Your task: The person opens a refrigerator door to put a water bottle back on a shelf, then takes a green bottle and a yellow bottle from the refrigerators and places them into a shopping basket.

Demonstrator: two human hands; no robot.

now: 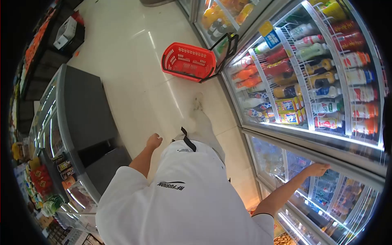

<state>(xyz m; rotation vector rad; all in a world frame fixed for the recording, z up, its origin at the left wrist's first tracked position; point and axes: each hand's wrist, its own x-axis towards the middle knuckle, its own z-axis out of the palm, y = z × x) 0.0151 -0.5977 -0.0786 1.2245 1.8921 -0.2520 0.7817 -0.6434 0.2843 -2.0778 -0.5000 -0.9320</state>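
Observation:
My right hand [318, 169] reaches out to the right and grips the frame of a glass fridge door [292, 150] at its edge. Its fingertips are partly hidden against the frame. Behind the glass around that hand are shelves of bottles [326, 183]. My left hand [154, 141] hangs beside my body over the floor, fingers loosely curled in, with no object visible in it. Ahead on the floor stands a red shopping basket [188, 61] with nothing visible inside; its black handle [227, 51] leans against the fridge front.
A lit drinks fridge [302, 69] with several rows of bottles and cartons lines the right side. On the left is a grey display counter [87, 110] with packaged goods near it. Dark shelving [41, 61] and a white box [65, 32] stand farther off, beyond the shiny tiled floor [134, 81].

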